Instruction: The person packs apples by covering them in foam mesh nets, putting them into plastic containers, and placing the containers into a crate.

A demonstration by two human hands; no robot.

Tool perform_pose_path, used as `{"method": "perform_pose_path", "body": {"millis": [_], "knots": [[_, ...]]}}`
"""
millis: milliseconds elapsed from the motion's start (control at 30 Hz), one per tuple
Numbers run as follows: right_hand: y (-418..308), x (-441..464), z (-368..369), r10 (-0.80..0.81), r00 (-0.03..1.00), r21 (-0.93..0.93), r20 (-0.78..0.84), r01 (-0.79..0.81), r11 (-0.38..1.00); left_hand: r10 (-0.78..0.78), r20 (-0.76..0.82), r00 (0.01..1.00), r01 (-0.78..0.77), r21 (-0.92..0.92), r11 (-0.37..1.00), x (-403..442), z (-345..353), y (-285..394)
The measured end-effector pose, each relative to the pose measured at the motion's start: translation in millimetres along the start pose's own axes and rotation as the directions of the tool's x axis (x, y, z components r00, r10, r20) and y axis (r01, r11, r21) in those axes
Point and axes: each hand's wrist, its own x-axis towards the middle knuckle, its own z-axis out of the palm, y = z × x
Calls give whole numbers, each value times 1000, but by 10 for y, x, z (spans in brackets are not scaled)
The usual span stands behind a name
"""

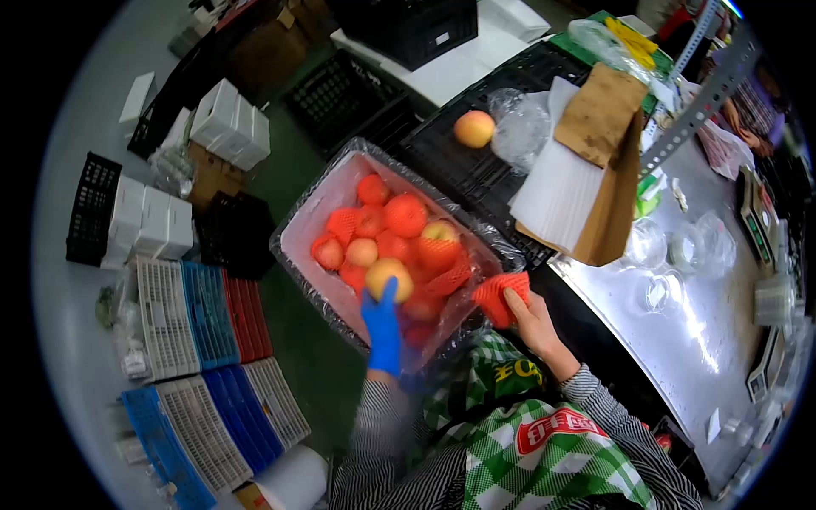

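My left hand (382,330), in a blue glove, has its fingers against a round yellow-red fruit (389,279), an apple or a peach; I cannot tell which. It is over a crate (296,223) lined with plastic film. Inside lie several fruits, most in red foam nets, such as the netted fruit (405,215), and a bare fruit (362,252). My right hand (531,323), bare, pinches a red foam net (500,297) beside the crate's right corner. That net looks flattened, with no fruit visible in it.
Right of the crate, black crates (472,174) bear a loose fruit (473,129), a clear plastic bag (520,127) and a cardboard box (625,212). A metal table (646,314) with clear containers stands at right. Stacked plastic baskets (208,314) stand at left. Another person (752,110) is at far right.
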Motion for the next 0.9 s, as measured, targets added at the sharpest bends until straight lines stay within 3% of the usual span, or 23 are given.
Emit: {"method": "perform_pose_path", "body": {"millis": [33, 100, 200, 333, 433, 500, 567, 633, 700, 767, 833, 900], "knots": [[56, 104, 34, 10, 1000, -61, 29, -8, 998, 175, -81, 981, -164, 130, 978, 423, -310, -280], [-41, 298, 264, -324, 946, -239, 14, 318, 918, 253, -234, 939, -157, 362, 919, 830, -578, -446], [131, 548, 435, -485, 863, -555, 142, 475, 683, 342, -228, 912, -156, 578, 801, 1208, -740, -713], [318, 637, 575, -499, 802, -752, 328, 541, 376, 478, -238, 845, 3, 897, 441, 1451, -772, -996], [365, 630, 587, -495, 799, -755, 340, 546, 363, 618, -88, 782, 29, 994, 105, 1061, -427, -727], [411, 648, 601, -573, 775, -728, 265, 551, 409, 529, 96, 843, -402, 765, 503, 857, -262, -774], [428, 658, 597, -635, 747, -720, 195, 549, 424, 376, 249, 893, -446, 609, 656, 498, 183, -618], [413, 645, 595, -645, 753, -726, 130, 515, 456, 359, 417, 835, -550, 602, 579, 430, 485, -648], [433, 634, 593, -655, 753, -741, 64, 475, 474, 349, 324, 879, -475, 642, 601, 512, 717, -928], [435, 629, 591, -639, 769, -718, 16, 454, 528, 381, 217, 899, -393, 785, 478, 663, 916, -974], [437, 613, 625, -606, 795, -736, -6, 407, 541, 303, 86, 949, -234, 837, 495, 714, 1084, -833], [411, 634, 641, -612, 791, -730, 20, 430, 532, 291, 32, 956, -171, 867, 468, 807, 1147, -850]]}}
